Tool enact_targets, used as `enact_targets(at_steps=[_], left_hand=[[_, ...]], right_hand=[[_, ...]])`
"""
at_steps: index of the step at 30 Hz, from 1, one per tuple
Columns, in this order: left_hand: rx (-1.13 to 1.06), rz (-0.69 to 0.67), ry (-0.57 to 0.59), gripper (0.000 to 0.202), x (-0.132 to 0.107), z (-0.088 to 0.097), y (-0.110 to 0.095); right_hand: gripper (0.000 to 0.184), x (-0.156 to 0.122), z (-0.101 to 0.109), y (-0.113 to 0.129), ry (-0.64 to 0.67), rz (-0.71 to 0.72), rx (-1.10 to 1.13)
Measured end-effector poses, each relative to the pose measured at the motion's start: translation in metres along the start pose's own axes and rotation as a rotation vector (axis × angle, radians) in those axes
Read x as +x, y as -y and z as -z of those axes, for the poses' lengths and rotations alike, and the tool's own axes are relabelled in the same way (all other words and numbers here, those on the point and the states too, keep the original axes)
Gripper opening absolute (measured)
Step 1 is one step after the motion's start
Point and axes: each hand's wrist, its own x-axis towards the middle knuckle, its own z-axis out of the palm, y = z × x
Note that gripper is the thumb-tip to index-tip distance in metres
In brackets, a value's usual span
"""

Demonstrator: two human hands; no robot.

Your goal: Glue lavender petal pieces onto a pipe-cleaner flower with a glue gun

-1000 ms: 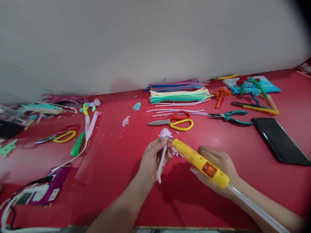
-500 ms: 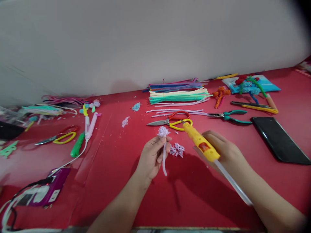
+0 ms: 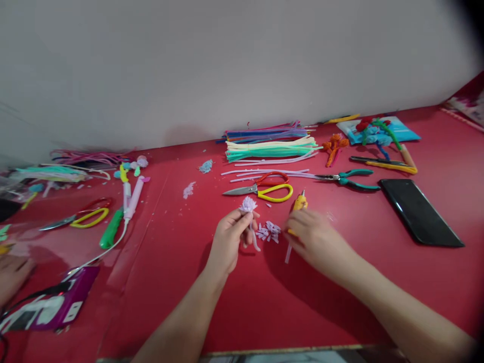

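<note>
My left hand (image 3: 227, 241) is closed on the stem of a small lilac pipe-cleaner flower (image 3: 248, 204), whose head stands just above my fingers. My right hand (image 3: 316, 240) lies over a yellow glue gun (image 3: 300, 202) on the red table (image 3: 159, 282); only the gun's nozzle end and a bit of the clear glue stick (image 3: 288, 254) show past the blurred fingers. A few lilac trimmings (image 3: 267, 231) lie between my hands.
Red-and-yellow scissors (image 3: 264, 189), green pliers (image 3: 350, 177), bundled pipe cleaners (image 3: 270, 143) and a black phone (image 3: 419, 214) lie beyond my hands. At the left are more scissors (image 3: 81, 218), a green-handled tool (image 3: 111, 229), a purple device (image 3: 56, 305) and another person's hand (image 3: 11, 275).
My right hand has swung the glue gun away from the flower and lowered it to the table on the right. My left hand kept the flower, shifting slightly.
</note>
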Motion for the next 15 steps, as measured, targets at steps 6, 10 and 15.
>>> enact_targets(at_steps=[6,10,15], left_hand=[[-0.069,0.072,0.130,0.018,-0.002,0.000,0.002],[-0.097,0.101,0.174,0.017,-0.005,-0.002,-0.001],[-0.110,0.116,0.180,0.017,-0.008,-0.002,-0.002]], right_hand=[[0.018,0.013,-0.038,0.021,0.020,0.106,0.004],[0.018,0.013,-0.042,0.019,0.004,0.098,0.059],[0.015,0.011,-0.018,0.010,-0.086,-0.068,0.220]])
